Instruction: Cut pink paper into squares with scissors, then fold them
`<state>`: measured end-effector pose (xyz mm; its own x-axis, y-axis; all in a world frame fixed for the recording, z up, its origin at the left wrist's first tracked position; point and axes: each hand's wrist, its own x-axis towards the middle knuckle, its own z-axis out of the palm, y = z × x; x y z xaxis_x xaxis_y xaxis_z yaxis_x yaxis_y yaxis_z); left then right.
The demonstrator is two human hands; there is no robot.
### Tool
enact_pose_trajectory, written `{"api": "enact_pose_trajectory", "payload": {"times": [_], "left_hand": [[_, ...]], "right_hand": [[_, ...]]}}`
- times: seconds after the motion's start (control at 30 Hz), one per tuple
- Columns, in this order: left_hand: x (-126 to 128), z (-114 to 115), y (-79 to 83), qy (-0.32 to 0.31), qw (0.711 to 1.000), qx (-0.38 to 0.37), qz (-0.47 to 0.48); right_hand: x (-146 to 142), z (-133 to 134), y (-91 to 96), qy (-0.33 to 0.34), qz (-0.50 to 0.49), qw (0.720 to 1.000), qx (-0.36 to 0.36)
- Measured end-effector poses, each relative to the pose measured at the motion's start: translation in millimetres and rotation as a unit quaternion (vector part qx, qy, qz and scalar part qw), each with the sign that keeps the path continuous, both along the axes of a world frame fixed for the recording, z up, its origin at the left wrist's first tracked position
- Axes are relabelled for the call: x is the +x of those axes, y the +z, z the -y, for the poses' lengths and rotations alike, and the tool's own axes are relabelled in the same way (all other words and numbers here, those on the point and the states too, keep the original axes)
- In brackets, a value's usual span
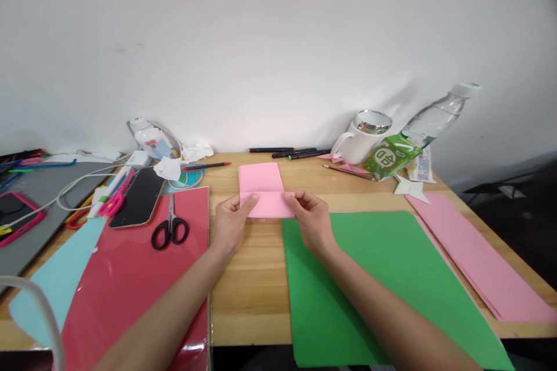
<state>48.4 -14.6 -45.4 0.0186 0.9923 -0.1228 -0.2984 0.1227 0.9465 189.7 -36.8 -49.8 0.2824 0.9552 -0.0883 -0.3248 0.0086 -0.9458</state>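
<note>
A folded piece of pink paper (261, 178) is held over the middle of the wooden table, with its near edge turned up into a flat band. My left hand (234, 220) grips the band's left end, thumb on top and fingers curled around and under it. At the right end, my right hand (310, 217) pinches the same paper between thumb and fingers. The fingertips beneath the paper are hidden. Below my right hand lies a large sheet of green paper (374, 278). Left of my left hand is a red sheet in a clear sleeve (143, 278).
Black-handled scissors (170, 226) and a phone (138, 197) lie on the left. Several pens (282, 151) rest along the wall. A white mug (359, 136), a green carton (390, 156) and a water bottle (435, 116) stand at back right. Pink strips (478, 255) lie far right.
</note>
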Motion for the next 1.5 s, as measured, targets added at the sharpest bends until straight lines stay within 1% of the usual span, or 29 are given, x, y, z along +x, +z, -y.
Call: {"api": "enact_pose_trajectory", "payload": {"times": [0.2,0.37,0.43,0.47,0.57,0.6,0.67,0.73,0.87,1.03,1.17,1.33,1.5], "left_hand": [[0.6,0.0,1.8,-0.005,1.0,-0.003,-0.001],[-0.8,0.9,0.6,-0.057,0.998,-0.003,-0.039],[-2.1,1.8,1.1,-0.096,0.994,-0.009,-0.059],[-2.7,2.5,1.9,-0.129,0.988,-0.013,-0.079],[-3.3,5.2,5.5,-0.25,0.956,-0.025,-0.152],[-3.1,6.1,6.8,-0.282,0.944,-0.028,-0.17],[-2.0,7.7,8.8,-0.319,0.929,-0.032,-0.185],[-0.7,8.9,9.6,-0.339,0.921,-0.033,-0.188],[1.0,9.8,8.9,-0.35,0.913,-0.013,-0.207],[0.0,7.8,6.0,-0.364,0.897,0.055,-0.243],[-2.6,5.8,1.3,-0.358,0.896,0.07,-0.254],[-4.4,5.5,-2.1,-0.355,0.891,0.077,-0.271],[-1.1,7.7,0.9,-0.351,0.889,0.08,-0.282]], "right_hand": [[0.7,-1.1,-0.8,-0.002,-0.008,1.0,0.012],[10.0,-4.2,-1.6,0.006,0.038,0.999,0.018],[14.6,-5.5,0.1,0.008,0.063,0.998,0.014],[16.4,-5.8,1.3,0.01,0.074,0.997,0.01],[19.1,-5.3,5.6,0.031,0.098,0.995,0.001],[19.1,-4.7,6.9,0.04,0.106,0.994,-0.001],[18.6,-3.5,9.0,0.06,0.129,0.99,0.001],[17.7,-2.6,10.3,0.077,0.152,0.985,0.002],[17.1,-2.4,11.6,0.095,0.173,0.98,0.002],[18.3,-3.3,11.8,0.112,0.179,0.977,0.009],[18.2,-3.9,9.5,0.137,0.172,0.975,0.01],[15.6,-3.7,3.9,0.14,0.101,0.985,-0.006],[13.5,-3.4,2.2,0.12,0.033,0.992,-0.028]]}}
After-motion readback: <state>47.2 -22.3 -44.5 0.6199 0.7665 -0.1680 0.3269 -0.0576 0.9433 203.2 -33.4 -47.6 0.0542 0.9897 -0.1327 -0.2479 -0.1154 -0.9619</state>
